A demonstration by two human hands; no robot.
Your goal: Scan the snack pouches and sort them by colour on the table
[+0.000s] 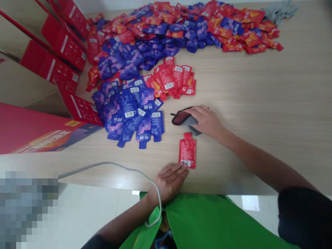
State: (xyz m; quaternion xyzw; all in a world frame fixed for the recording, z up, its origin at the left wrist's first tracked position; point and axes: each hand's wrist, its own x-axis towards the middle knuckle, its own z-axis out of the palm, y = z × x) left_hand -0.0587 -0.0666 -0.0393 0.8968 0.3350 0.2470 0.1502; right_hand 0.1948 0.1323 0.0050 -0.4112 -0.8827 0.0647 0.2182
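A red pouch (187,152) lies flat near the table's front edge, its spout end pointing away from me and its printed, barcoded side up. Stretched out flat, the fingers of my left hand (171,179) touch the pouch's near left corner. Just beyond the pouch, my right hand (204,119) is closed over a grey cloth (192,121) with a dark edge and a dark red patch. Part of the cloth is hidden under my fingers. Left of it lies a loose pile of blue pouches (129,110), with a smaller group of red pouches (172,77) behind.
A long heap of mixed red and blue pouches (155,31) runs along the back. Several red boxes (64,45) stand at the left, beside a larger printed box (38,133). A grey cable (111,163) crosses the front edge. Crumpled grey fabric (280,12) lies at the back right.
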